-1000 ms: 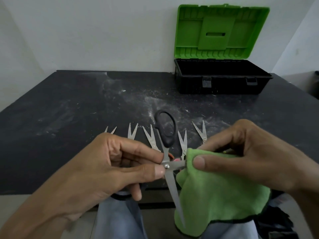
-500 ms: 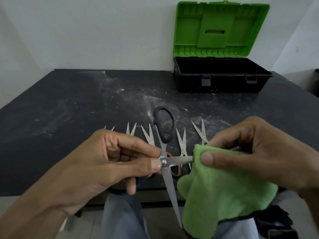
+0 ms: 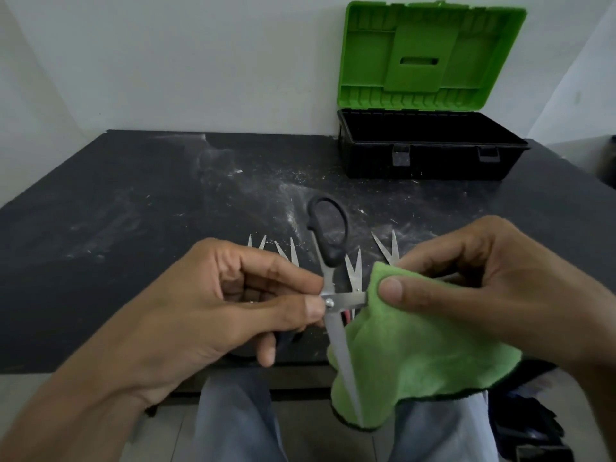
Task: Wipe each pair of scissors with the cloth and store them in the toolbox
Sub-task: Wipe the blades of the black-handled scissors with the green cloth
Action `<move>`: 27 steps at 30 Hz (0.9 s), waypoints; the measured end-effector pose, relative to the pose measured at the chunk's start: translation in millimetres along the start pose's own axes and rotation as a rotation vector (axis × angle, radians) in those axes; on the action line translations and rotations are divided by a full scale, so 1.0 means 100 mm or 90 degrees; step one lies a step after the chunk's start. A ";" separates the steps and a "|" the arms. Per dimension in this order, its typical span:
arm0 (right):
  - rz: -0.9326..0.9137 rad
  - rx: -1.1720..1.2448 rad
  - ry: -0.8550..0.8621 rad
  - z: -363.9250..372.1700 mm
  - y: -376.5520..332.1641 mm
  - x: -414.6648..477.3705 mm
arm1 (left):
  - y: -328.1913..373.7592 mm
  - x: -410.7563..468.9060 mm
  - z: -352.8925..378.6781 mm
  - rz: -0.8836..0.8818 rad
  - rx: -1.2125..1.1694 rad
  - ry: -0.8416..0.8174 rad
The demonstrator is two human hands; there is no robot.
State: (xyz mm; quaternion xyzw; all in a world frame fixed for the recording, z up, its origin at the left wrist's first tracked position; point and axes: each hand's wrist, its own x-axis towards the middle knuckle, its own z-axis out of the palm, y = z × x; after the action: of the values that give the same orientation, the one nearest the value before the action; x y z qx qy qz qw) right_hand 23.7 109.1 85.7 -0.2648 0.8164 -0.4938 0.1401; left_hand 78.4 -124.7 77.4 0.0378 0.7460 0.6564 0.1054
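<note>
Your left hand (image 3: 213,308) pinches the scissors (image 3: 328,228) at the pivot, thumb by the screw and forefinger behind, the other fingers curled under. You hold them above the near edge of the desk (image 3: 133,228), spread wide. The black handle loop points up and away, one blade points down toward your lap, and the other runs right into the green cloth (image 3: 416,355). Your right hand (image 3: 500,288) pinches the cloth round that blade, thumb on top, and the rest of the cloth hangs below. Behind your hands, the blade tips of the other pairs (image 3: 353,271) lie in a row on the desk. At the far right of the desk stands the toolbox (image 3: 430,155), its green lid (image 3: 430,55) upright.
</note>
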 end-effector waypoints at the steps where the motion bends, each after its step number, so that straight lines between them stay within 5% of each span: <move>1: -0.007 -0.006 -0.005 0.05 -0.01 0.01 | 0.00 0.01 0.02 0.000 0.004 -0.012; 23: -0.023 -0.006 0.099 -0.03 -0.07 -0.04 | 0.01 -0.06 -0.20 0.037 0.026 0.005; 27: -0.021 -0.020 0.037 0.10 -0.12 -0.02 | 0.03 -0.02 -0.08 0.024 0.032 -0.026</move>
State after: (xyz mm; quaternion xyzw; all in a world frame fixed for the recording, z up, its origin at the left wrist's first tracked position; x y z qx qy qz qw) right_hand 33.6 99.0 91.4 -0.2657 0.8232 -0.4908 0.1045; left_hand 78.2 -132.6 81.4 0.0679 0.7594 0.6381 0.1073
